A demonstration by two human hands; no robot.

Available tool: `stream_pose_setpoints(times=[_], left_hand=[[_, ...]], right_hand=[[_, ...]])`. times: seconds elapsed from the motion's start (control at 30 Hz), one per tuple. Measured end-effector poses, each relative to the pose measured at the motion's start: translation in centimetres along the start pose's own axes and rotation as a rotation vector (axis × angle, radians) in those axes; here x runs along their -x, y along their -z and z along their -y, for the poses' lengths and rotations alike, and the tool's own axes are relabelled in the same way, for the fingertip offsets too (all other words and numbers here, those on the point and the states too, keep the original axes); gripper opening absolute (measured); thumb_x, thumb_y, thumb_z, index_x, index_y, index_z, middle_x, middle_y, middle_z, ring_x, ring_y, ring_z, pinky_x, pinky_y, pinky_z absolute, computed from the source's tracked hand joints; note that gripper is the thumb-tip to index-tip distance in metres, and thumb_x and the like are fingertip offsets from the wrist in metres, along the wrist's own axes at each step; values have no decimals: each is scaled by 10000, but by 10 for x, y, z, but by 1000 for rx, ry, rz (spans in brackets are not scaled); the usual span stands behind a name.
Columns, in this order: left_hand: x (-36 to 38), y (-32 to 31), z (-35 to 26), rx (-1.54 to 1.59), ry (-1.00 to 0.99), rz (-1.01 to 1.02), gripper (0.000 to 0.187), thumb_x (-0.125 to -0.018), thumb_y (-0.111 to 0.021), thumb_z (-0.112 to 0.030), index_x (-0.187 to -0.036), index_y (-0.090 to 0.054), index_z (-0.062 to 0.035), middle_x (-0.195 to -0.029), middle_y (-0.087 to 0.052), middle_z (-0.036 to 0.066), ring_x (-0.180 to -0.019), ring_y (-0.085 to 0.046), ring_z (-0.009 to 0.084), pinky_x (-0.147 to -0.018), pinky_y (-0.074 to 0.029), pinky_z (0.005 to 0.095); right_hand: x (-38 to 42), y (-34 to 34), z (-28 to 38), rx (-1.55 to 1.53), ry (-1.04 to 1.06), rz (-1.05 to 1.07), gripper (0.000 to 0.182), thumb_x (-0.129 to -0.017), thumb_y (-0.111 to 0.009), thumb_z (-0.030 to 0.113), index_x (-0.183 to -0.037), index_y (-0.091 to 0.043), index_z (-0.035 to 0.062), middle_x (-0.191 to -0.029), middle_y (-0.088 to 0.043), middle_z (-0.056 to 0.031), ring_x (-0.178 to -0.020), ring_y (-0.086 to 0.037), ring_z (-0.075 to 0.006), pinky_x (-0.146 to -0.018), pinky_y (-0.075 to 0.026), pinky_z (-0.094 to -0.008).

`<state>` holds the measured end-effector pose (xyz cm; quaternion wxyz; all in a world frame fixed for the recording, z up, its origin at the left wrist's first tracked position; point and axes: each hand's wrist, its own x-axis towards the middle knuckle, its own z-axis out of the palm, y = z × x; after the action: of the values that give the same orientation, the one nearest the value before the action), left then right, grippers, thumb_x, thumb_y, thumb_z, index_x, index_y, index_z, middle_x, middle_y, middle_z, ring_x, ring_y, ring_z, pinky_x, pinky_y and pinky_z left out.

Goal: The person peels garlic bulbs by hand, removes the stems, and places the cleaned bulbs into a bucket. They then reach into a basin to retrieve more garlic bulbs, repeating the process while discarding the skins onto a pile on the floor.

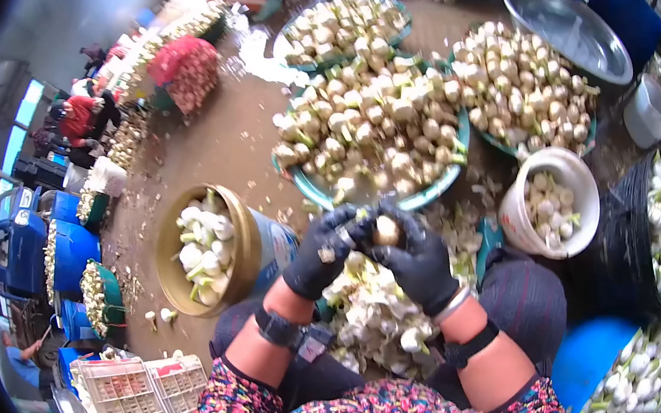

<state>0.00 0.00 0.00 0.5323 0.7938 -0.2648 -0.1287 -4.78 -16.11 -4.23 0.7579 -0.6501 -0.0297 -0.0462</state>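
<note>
Both my hands wear black gloves and meet in front of my lap. My right hand [417,257] has its fingers wrapped round a pale brownish bulb [386,231]. My left hand [323,251] is closed close beside that bulb, with a small whitish piece at its fingers; what it grips is too small to make out. Below the hands lies a heap of pale peels and bulbs [383,316]. Just beyond them stands a wide green-rimmed basin [456,177] full of unpeeled bulbs with green stems.
A gold-rimmed bucket [163,248] of white bulbs stands at left, a white bucket [515,198] at right. More filled basins lie ahead. A black tub [624,234] and a blue container [583,353] are at far right, crates [128,388] at lower left. People sit in the left background.
</note>
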Motion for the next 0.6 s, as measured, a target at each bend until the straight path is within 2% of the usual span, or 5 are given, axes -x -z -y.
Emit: stream_pose_setpoints(times=[0.1,0.27,0.3,0.5,0.6], left_hand=[[22,8,-21,629,332,-67,269,-849,-561,-94,-1084,-557,37,-945,-622,83,-860,-592,156,-773,-472,272],[22,10,-31,709,336,-110,254,-810,-565,-34,-1040,-564,73,-928,-614,90,-824,-603,181,-769,-499,310],[22,12,-31,506,279,-88,249,-810,-553,-30,-1036,-567,73,-933,-609,85,-835,-603,184,-770,-502,316],[15,-3,-23,625,330,-141,243,-821,-568,-95,-1034,-594,19,-926,-600,40,-845,-565,124,-734,-471,257],[13,4,-21,600,303,-69,262,-814,-570,-59,-1059,-565,34,-930,-607,82,-832,-591,156,-738,-484,275]], right_hand=[[10,-13,12,-139,12,43,573,-708,-722,95,-1214,-479,-22,-1111,-587,-117,-997,-571,-183,-877,-455,-303],[5,-11,28,-306,-148,115,541,-756,-670,15,-1248,-449,-27,-1064,-594,-59,-910,-562,-102,-810,-479,-255],[6,-11,24,-318,-131,112,546,-751,-673,13,-1247,-450,-28,-1077,-587,-67,-916,-556,-105,-813,-476,-256],[3,-3,31,45,128,66,515,-788,-645,66,-1251,-443,-31,-1123,-561,-106,-963,-548,-124,-838,-464,-263],[4,-13,30,-347,-59,-2,462,-826,-603,134,-1233,-451,-25,-938,-609,-101,-858,-598,-132,-752,-494,-266]])
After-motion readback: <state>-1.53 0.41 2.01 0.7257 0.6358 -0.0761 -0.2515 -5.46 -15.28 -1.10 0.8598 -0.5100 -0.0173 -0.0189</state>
